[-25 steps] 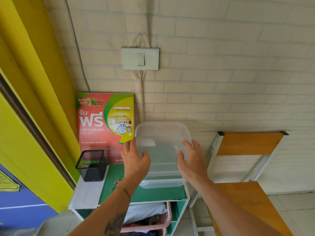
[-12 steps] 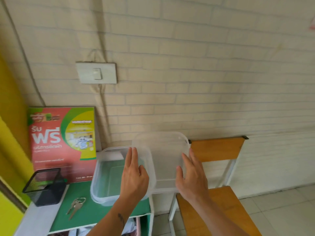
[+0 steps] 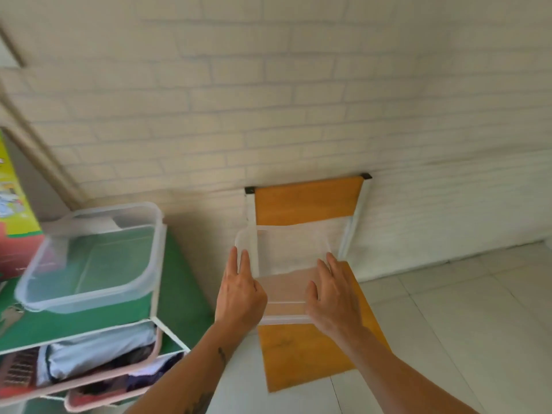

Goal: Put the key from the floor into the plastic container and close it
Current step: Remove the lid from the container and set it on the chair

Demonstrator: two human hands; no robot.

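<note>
A clear plastic container (image 3: 89,261) stands open, without its lid, on the green shelf top (image 3: 167,294) at the left. Its translucent lid (image 3: 283,264) is held over the orange chair seat (image 3: 301,351), between both hands. My left hand (image 3: 239,291) grips the lid's left edge and my right hand (image 3: 331,294) grips its right edge. A blurred bit of the keys (image 3: 9,316) shows on the green top at the far left edge, beside the container.
An orange chair (image 3: 307,201) with a white frame stands against the pale brick wall. Below the green top, pink baskets (image 3: 98,366) hold clothes. A red and green poster (image 3: 15,222) leans at the left. White tiled floor (image 3: 463,309) lies to the right.
Both hands lifted the lid off the container and carried it rightward, over the chair seat. The view swung right and down; the container stayed on the green top.
</note>
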